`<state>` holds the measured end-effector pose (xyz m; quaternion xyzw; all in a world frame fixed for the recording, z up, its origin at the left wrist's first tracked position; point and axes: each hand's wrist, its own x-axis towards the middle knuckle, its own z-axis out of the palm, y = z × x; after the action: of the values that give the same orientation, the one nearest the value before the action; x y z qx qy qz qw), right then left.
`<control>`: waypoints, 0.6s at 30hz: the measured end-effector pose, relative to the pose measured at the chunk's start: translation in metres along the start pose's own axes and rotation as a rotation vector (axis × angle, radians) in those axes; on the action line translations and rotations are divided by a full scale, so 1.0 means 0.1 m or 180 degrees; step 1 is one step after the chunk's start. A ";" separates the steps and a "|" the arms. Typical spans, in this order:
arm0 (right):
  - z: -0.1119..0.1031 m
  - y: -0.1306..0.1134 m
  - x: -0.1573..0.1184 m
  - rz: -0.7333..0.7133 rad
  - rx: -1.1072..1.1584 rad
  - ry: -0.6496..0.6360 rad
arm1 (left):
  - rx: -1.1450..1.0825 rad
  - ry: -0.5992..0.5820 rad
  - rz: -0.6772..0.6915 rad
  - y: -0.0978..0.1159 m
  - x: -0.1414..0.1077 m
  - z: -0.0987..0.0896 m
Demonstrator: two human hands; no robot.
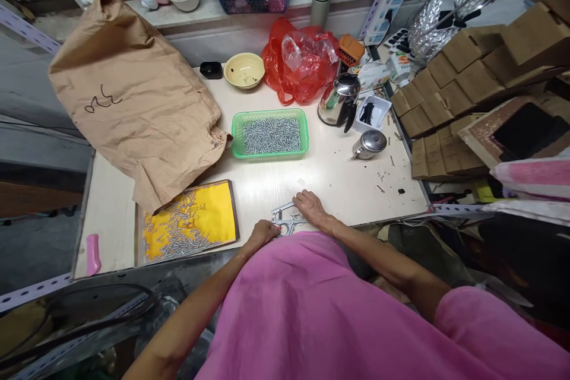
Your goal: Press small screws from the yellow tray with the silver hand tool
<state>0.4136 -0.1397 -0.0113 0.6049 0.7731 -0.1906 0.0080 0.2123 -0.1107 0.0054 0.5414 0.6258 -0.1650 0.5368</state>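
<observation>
At the table's front edge, close to the pink shirt, lies a silver metal hand tool with a lever handle (288,219); its exact kind is unclear. My right hand (312,210) rests over the far end of the lever, fingers curled on it. At the tool's left end, my left hand (263,233) is closed in a pinch, with a small red spot by the fingertips. What it pinches is too small to name. To the left, a yellow-lined tray (218,205) bears many small metal pins. Beyond the tool stands a green plastic basket (270,155) filled with similar pins.
A large brown paper bag (142,101) leans over the tray's back edge. A pink-handled object (93,254) lies front left. Farther back are a cream bowl (244,68), red plastic bags (296,65), a kettle (341,98) and a metal cup (370,143). Cardboard boxes (463,80) stack at right.
</observation>
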 end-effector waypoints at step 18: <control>-0.06 -0.05 -0.13 -0.0262 0.0048 -0.0088 | 0.0405 0.0182 -0.0028 -0.01 -0.09 -0.08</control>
<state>0.4134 -0.1506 -0.0010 0.5699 0.7957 -0.2050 0.0063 0.2057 -0.1089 0.0154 0.5761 0.6314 -0.1913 0.4825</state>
